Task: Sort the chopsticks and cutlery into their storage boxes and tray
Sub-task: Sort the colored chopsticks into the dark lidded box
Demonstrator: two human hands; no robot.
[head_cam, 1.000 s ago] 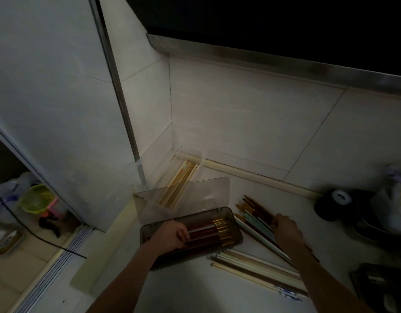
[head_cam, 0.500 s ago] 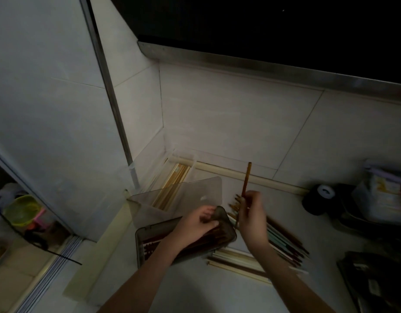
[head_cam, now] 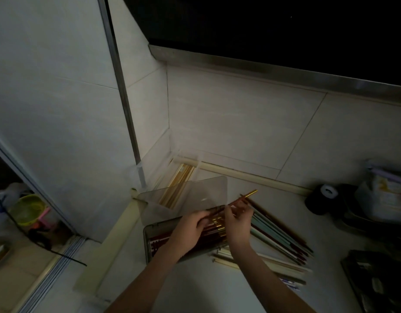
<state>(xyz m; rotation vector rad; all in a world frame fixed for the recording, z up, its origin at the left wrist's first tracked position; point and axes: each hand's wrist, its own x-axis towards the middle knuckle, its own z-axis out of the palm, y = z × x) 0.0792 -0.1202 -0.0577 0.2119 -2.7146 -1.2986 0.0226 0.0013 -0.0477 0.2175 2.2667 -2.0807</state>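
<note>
A smoky translucent storage box (head_cam: 149, 249) lies on the counter with its lid (head_cam: 195, 195) raised behind it; dark red chopsticks with gold ends fill it. My right hand (head_cam: 237, 222) pinches one red, gold-tipped chopstick (head_cam: 249, 196) and holds it low over the box's right end, its tip pointing up and right. My left hand (head_cam: 190, 229) rests in the box on the chopsticks there, fingers curled around some of them. Loose chopsticks (head_cam: 280, 233), green, dark and cream, lie fanned out on the counter to the right.
A second clear box of pale wooden chopsticks (head_cam: 179, 184) sits in the tiled corner behind the lid. A black tape roll (head_cam: 323, 197), bags and a dark tray (head_cam: 380, 281) crowd the right side. The counter's left edge drops to the floor, where a green basket (head_cam: 27, 211) stands.
My right hand lifted one chopstick from the loose pile, held it upright, then tilted it down toward the box. My left hand slid to the box's right end.
</note>
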